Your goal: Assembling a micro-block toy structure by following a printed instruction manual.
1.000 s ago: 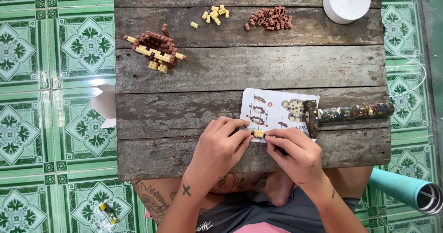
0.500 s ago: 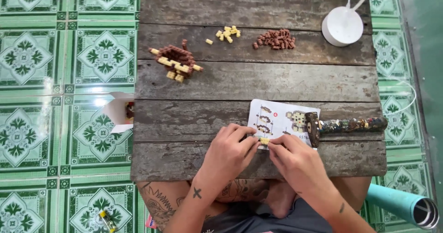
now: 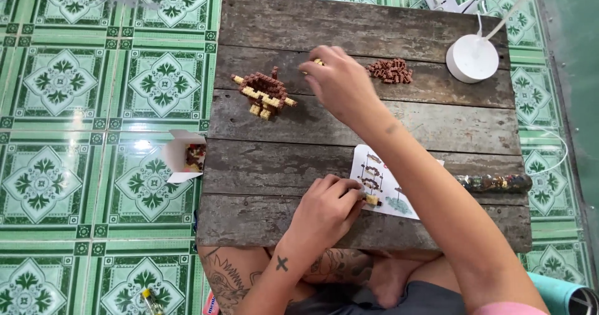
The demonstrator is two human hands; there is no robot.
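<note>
My left hand [image 3: 327, 210] rests on the near part of the wooden table [image 3: 299, 177], its fingertips pinching a small yellow brick piece [image 3: 372, 199] at the edge of a white instruction sheet [image 3: 382, 184]. My right hand [image 3: 340, 84] reaches across the table to the far side, fingers down over a pile of yellow bricks [image 3: 318, 61] that it mostly hides. Whether it grips one cannot be told. A part-built brown and yellow brick model [image 3: 265, 91] stands to the left of that hand. A pile of brown bricks [image 3: 390, 71] lies to its right.
A round white lamp base [image 3: 472, 58] with a cable stands at the far right of the table. A dark patterned tube [image 3: 494, 182] lies by the sheet. On the green tiled floor [image 3: 75, 165] to the left sits a small open white box [image 3: 186, 157] of bricks.
My right hand has left the small piece by the sheet and reached far across to the yellow brick pile. My left hand stays on the piece. The view has shifted.
</note>
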